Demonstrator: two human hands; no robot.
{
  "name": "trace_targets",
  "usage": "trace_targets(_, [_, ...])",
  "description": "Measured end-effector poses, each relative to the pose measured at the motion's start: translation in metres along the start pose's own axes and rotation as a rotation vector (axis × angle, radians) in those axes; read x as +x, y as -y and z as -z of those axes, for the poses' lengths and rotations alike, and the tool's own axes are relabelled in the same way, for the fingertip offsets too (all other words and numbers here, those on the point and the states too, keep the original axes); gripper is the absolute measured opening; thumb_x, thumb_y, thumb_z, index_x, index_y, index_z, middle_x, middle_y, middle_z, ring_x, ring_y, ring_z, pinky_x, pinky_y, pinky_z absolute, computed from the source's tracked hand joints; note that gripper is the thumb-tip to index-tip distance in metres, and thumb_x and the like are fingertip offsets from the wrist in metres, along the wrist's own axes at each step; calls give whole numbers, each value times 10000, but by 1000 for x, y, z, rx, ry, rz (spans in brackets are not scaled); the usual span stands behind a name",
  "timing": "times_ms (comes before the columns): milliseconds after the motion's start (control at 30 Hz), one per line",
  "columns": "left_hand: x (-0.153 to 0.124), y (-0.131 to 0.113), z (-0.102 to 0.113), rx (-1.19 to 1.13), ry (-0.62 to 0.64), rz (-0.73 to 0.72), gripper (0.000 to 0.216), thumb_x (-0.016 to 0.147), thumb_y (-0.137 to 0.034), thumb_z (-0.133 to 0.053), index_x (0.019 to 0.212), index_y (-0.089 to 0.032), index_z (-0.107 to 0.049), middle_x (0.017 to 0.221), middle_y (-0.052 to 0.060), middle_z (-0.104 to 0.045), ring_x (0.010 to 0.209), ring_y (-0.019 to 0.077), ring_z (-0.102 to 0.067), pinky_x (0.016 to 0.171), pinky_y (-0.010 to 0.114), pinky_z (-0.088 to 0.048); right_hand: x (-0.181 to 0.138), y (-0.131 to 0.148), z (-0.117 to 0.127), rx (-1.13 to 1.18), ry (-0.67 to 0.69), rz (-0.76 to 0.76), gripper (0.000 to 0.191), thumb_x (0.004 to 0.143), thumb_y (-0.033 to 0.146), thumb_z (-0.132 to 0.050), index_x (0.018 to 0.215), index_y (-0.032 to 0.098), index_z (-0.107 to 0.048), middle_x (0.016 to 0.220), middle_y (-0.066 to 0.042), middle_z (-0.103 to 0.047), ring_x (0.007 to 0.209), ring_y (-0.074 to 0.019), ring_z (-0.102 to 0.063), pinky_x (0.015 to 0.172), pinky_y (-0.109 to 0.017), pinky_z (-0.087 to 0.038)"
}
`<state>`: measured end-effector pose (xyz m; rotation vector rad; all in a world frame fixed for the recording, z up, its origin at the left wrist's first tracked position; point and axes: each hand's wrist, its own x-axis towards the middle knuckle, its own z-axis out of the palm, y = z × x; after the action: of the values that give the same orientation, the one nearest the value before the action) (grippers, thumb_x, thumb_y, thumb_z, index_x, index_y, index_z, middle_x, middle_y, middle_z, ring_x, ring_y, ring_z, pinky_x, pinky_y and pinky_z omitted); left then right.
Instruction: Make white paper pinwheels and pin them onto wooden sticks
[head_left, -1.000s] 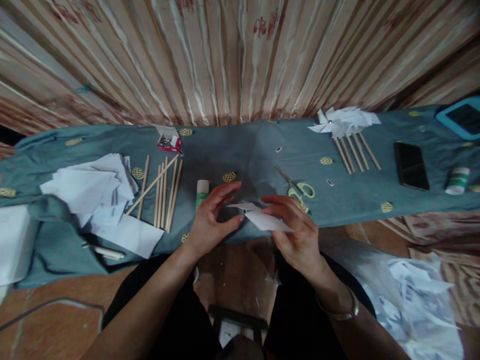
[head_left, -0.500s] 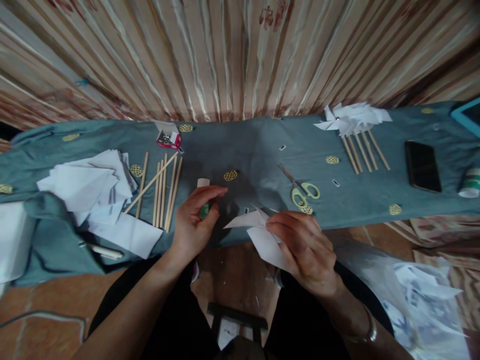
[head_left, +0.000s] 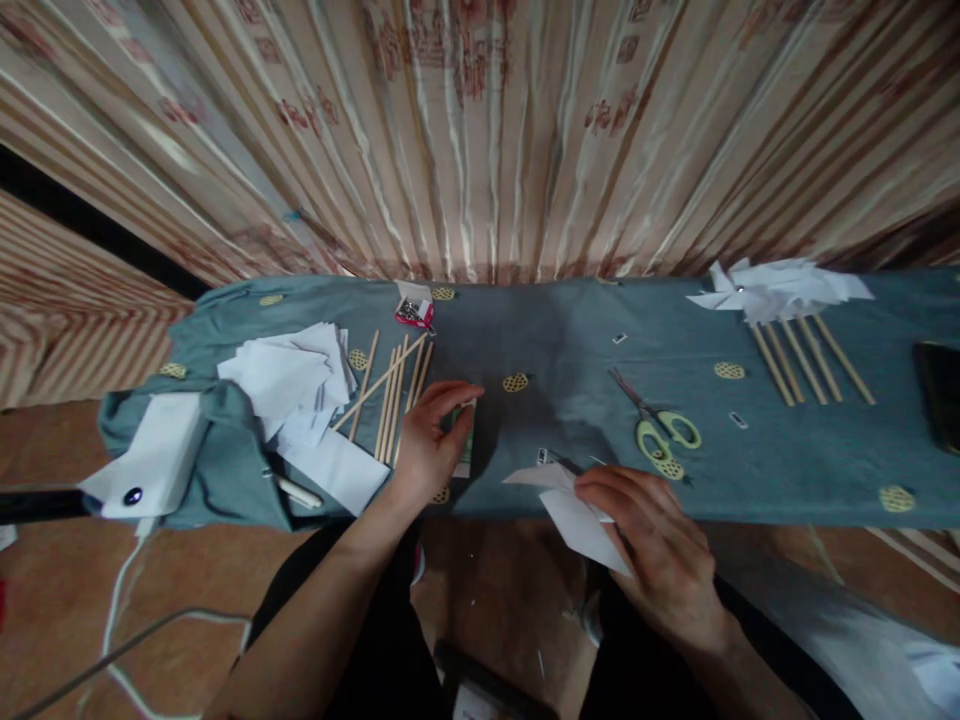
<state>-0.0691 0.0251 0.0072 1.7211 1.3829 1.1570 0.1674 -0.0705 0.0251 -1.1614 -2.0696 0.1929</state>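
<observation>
The left hand (head_left: 429, 445) is closed around a small green-and-white cylindrical glue stick (head_left: 466, 453) near the table's front edge. The right hand (head_left: 664, 550) pinches a folded white paper piece (head_left: 574, 508) with pointed flaps at that same edge. A firm grip on the smooth tube and a flat, steady hold on the thin, creased paper would likely serve best. Beneath lies the soft blue-grey tablecloth (head_left: 570, 390). Slim round wooden sticks (head_left: 395, 395), loose white paper sheets (head_left: 289, 385) and green-handled metal scissors (head_left: 660, 432) rest farther out.
</observation>
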Motion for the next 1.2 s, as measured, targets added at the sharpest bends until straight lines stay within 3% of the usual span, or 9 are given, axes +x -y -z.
trace_targets(133, [8,11,8,71,-26,7,177,869,-304,-634,939,-202,-761,1004,77,-714,966,198,-673,913,343,-526,-1,0,-2,15,5,9,295,910,59,-490,1168,161,-587,1024,-122,-706,1009,-236,-641,876,-398,-492])
trace_targets(300, [32,41,33,268,-148,-23,202,857,-277,-604,970,-198,-751,1033,75,-725,1025,224,-658,978,395,-490,-1,0,-3,6,-5,-4,293,911,67,-491,1159,179,-599,1015,-110,-719,998,-237,-662,873,-404,-507])
trace_targets(500, [58,68,57,407,-206,66,205,824,-237,-591,939,-169,-747,991,93,-738,1004,238,-660,976,391,-482,0,-1,-4,-1,-20,7,292,906,71,-500,1146,193,-613,1004,-99,-731,979,-232,-683,858,-397,-527])
trace_targets(800, [73,89,57,552,-161,114,212,782,-269,-631,926,-172,-751,977,101,-745,956,256,-658,932,395,-496,5,2,-1,-27,-22,-2,283,906,56,-489,1113,206,-611,977,-79,-737,948,-213,-687,840,-390,-541])
trace_targets(1200, [74,89,55,553,-178,98,166,769,-241,-608,852,-191,-743,834,61,-703,865,237,-658,876,380,-512,4,6,2,-29,-49,-9,300,896,51,-476,1112,208,-614,980,-70,-744,936,-206,-693,837,-388,-558])
